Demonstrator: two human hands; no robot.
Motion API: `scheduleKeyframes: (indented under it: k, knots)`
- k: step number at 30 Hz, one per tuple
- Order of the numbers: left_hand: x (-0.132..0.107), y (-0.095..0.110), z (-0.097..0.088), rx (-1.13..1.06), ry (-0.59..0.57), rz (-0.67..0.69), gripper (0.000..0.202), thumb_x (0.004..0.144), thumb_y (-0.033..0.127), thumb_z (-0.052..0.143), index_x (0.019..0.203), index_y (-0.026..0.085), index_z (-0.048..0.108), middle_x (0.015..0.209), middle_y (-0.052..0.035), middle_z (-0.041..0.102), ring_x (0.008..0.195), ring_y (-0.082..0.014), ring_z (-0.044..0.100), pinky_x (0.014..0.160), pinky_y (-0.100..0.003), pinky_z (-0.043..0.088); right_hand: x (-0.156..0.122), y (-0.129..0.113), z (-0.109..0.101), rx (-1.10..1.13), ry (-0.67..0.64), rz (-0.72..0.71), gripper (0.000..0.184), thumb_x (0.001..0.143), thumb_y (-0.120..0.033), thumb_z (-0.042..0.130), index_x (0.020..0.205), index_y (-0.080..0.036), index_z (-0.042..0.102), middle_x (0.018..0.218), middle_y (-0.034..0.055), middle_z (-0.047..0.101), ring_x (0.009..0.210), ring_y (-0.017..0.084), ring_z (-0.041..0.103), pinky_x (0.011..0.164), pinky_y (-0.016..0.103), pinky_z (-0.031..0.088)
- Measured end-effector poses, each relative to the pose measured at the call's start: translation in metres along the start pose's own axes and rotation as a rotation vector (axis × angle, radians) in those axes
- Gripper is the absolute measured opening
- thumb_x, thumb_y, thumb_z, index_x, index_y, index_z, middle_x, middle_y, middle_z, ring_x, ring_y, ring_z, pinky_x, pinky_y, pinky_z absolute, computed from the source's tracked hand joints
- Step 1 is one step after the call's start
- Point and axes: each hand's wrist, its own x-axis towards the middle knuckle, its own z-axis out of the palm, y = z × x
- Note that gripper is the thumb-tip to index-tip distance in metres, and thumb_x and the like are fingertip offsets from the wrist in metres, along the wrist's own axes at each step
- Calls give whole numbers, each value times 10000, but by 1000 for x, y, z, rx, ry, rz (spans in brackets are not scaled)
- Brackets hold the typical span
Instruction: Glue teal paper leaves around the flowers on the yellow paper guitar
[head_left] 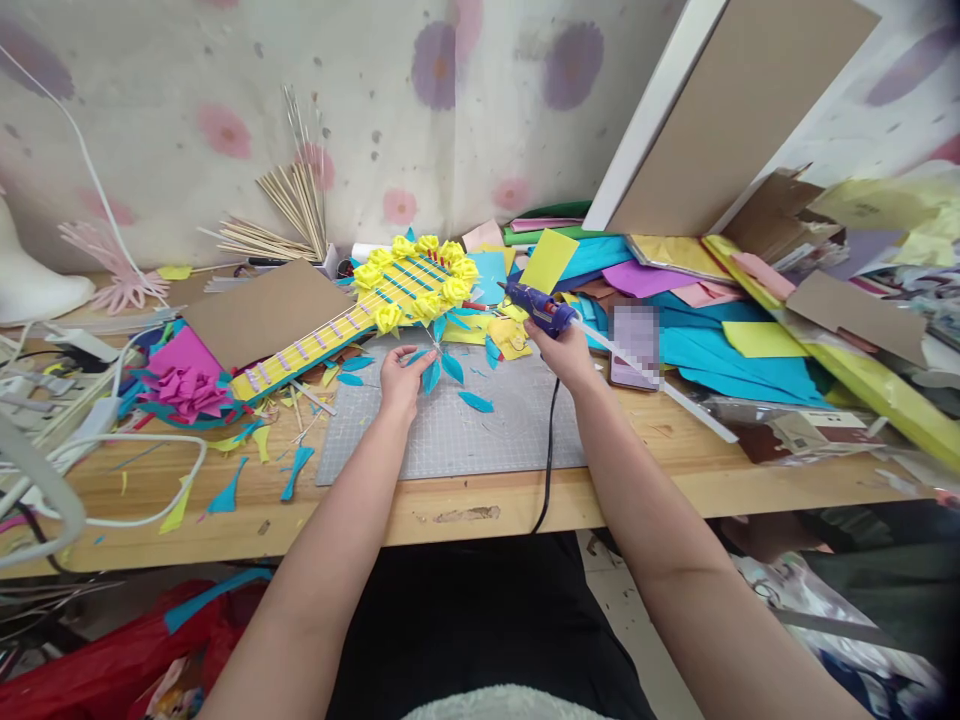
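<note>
Between the thumb and fingers of my left hand [405, 382] is a thin stem with blue paper leaves [451, 367], held just above the grey cutting mat [517, 440]. My right hand [561, 350] is wrapped round a dark blue glue gun [541, 308]. Its nozzle points up and to the left, and a long white glue stick [675, 395] juts from its back. Behind my left hand lies a paper guitar [409, 285] edged with yellow flowers. A loose blue leaf [476, 402] rests on the mat, with several more near the guitar.
Coloured paper sheets [739, 350] pile up on the right, beside a phone [634, 345]. Wooden sticks [281, 215] stand at the back left. A black cord [551, 450] hangs over the table's front edge. White cables [161, 515] and blue scraps [227, 490] lie on the left.
</note>
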Motion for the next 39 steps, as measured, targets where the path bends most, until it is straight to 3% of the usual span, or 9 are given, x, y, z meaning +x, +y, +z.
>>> scheduleKeyframes:
  k: [5,8,18,26,33,39]
  knots:
    - [-2,4,2,-33,-6,-22,355,597,114,751,841,168,500,719,-10,628,603,-124,631,546,-210,445,-24,-17,15,65,-329,9,370,678,-531,667,740,-172,602,671,36,620,526,97,501,439,228,398]
    - [-3,4,1,-39,-3,-21,348,604,107,746,839,169,497,689,-1,626,589,-118,633,529,-198,444,-32,-19,25,4,-410,24,411,662,-567,674,726,-169,591,576,2,567,449,69,428,389,214,334]
    - [2,-3,1,11,24,19,394,557,150,790,838,171,515,703,16,619,586,-109,630,547,-201,451,-29,-9,32,-116,-362,-68,369,715,-538,639,674,-175,589,569,11,564,499,92,471,458,233,382]
    - [2,-6,1,32,26,54,401,544,172,803,837,171,527,719,6,613,602,-116,621,592,-230,466,-29,-8,33,-147,-353,-110,336,727,-490,643,795,-161,650,637,36,625,615,141,570,530,245,436]
    - [2,-6,2,50,33,79,347,567,142,773,812,170,529,687,17,587,573,-110,593,563,-225,443,-28,-6,33,-203,-348,-131,350,740,-520,620,714,-172,639,654,44,640,645,163,599,593,282,465]
    - [-1,-5,3,73,56,85,334,563,132,770,797,169,534,682,25,575,560,-98,566,591,-233,443,-28,-6,33,-219,-344,-188,355,761,-501,611,884,-178,692,773,59,690,795,215,645,683,313,493]
